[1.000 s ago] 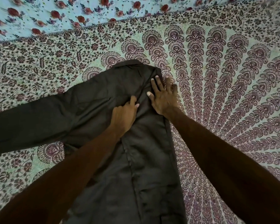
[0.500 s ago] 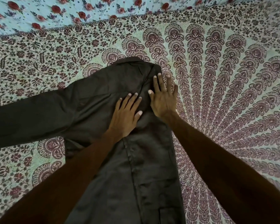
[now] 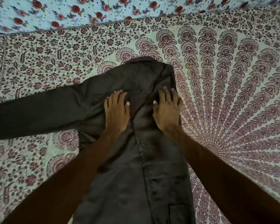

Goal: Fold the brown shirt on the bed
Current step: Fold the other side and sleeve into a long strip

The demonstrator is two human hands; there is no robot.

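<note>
The brown shirt [image 3: 136, 175] lies on the bed with its collar end away from me. Its right side is folded over the body, giving a straight right edge. One sleeve [image 3: 39, 113] stretches flat out to the left. My left hand [image 3: 117, 110] rests flat on the chest area with the fingers spread. My right hand [image 3: 167, 110] presses flat on the folded right edge near the shoulder, fingers straight. The button placket runs down between my forearms. The hem is out of view below.
The bed is covered by a patterned maroon and pale green sheet [image 3: 233, 94]. A second light blue cloth with red roses [image 3: 87, 8] lies along the far edge. The bed extends to the right of the shirt.
My left hand has gone from curled on the fabric to flat, then slid left across the chest. My right hand stays pressed at the right edge.
</note>
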